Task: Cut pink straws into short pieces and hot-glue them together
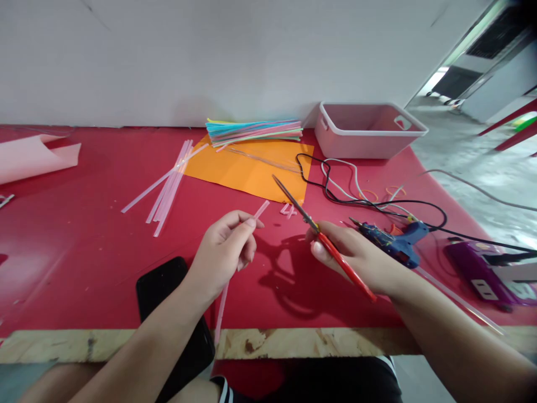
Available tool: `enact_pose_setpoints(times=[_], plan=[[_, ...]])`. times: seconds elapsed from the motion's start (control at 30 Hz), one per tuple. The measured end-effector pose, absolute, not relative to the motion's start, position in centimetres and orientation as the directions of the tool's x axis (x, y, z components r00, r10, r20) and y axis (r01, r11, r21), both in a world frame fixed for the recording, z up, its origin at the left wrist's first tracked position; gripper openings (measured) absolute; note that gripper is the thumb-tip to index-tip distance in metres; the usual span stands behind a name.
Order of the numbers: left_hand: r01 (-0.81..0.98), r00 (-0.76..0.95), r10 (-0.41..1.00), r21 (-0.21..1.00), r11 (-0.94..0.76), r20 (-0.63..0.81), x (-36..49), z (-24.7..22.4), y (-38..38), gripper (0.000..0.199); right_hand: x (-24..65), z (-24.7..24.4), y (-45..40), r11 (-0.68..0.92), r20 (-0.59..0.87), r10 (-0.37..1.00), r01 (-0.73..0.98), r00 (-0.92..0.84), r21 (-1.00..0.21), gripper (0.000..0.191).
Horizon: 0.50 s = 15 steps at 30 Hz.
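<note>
My left hand (229,243) pinches a pale pink straw (222,310) between thumb and fingers. One end pokes out above the fingertips; the rest runs down past the table's front edge. In my right hand (352,249) is a pair of scissors (300,210) with red handles. Its blades point up and left, look closed, and are apart from the straw. Just left of the blades lie a few short cut pink pieces (288,210) on the red tabletop (100,268). Several more pink straws (170,193) rest in a loose pile to the left.
Behind are an orange sheet (247,170), a bundle of coloured straws (254,133) and a pink basket (373,140). A blue glue gun (394,243), tangled cables (356,196) and a purple power strip (482,274) lie right. A black phone (161,282) is beneath my left forearm.
</note>
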<state>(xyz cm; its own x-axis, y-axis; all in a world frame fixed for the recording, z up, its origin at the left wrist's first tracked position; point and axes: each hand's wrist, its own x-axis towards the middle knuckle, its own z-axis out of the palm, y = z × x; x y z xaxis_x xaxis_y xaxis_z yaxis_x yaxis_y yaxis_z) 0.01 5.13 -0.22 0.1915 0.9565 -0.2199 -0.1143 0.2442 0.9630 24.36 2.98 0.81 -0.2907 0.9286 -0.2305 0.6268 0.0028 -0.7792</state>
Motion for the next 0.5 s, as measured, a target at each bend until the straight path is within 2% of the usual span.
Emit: enact_pose_setpoints(times=[0.13,0.5], plan=[[-0.134,0.161,0.944,0.941,0.312,-0.290,0.1,-0.1,5.0,0.014,23.7,0.6,2.8,0.083,-0.261,0.885,0.683,-0.385,-0.726,0.057],[-0.089,0.233,0.921,0.936,0.341,-0.313,1.1,0.6,4.6,0.012,23.0,1.3,2.0,0.023,-0.351,0.832,0.658,-0.430,-0.753,0.059]])
